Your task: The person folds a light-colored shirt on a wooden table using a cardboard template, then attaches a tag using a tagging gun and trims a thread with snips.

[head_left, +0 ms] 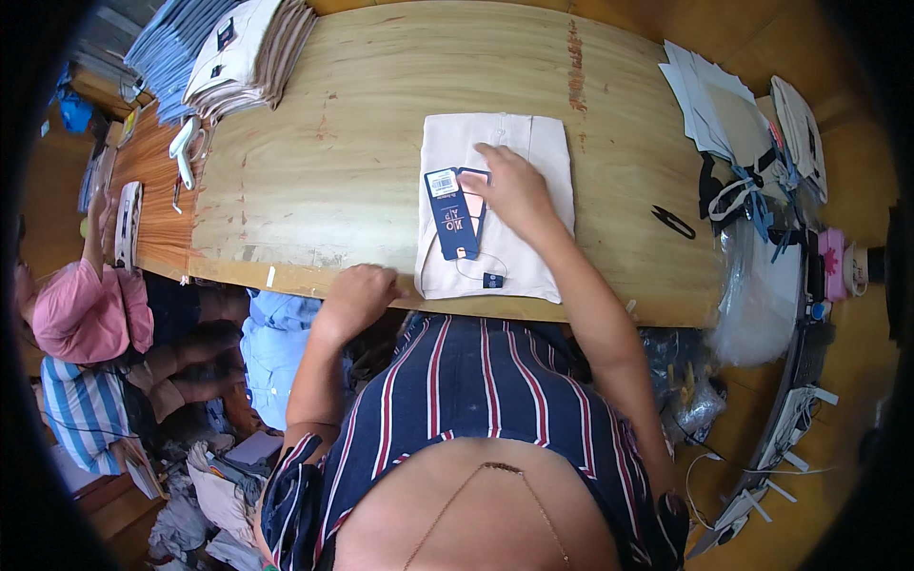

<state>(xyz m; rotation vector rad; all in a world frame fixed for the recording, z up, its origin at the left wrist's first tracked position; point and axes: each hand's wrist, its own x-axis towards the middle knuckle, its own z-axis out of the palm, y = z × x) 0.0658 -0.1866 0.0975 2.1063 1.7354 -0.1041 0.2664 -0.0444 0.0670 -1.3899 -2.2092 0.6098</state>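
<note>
In front of me a folded cream garment (543, 228) lies flat on the wooden table, near its front edge. On top of it are navy cardboard hang tags (447, 214) with a white sticker and pale panels. A thin cord loops from them to a small dark label (492, 281) at the garment's lower end. My right hand (514, 190) rests on the garment with fingers stretched out, its thumb over the tags' upper part. At the table's front edge, left of the garment, my left hand (362, 297) is curled closed; what its fingers hold, if anything, is hidden.
Stacks of folded cream garments (243, 57) and blue garments (171, 57) stand far left, near a white tagging gun (183, 152). Black thread snips (673, 221) lie at right, before papers (700, 95) and clear plastic bags (757, 305). A person in pink (90, 309) sits left.
</note>
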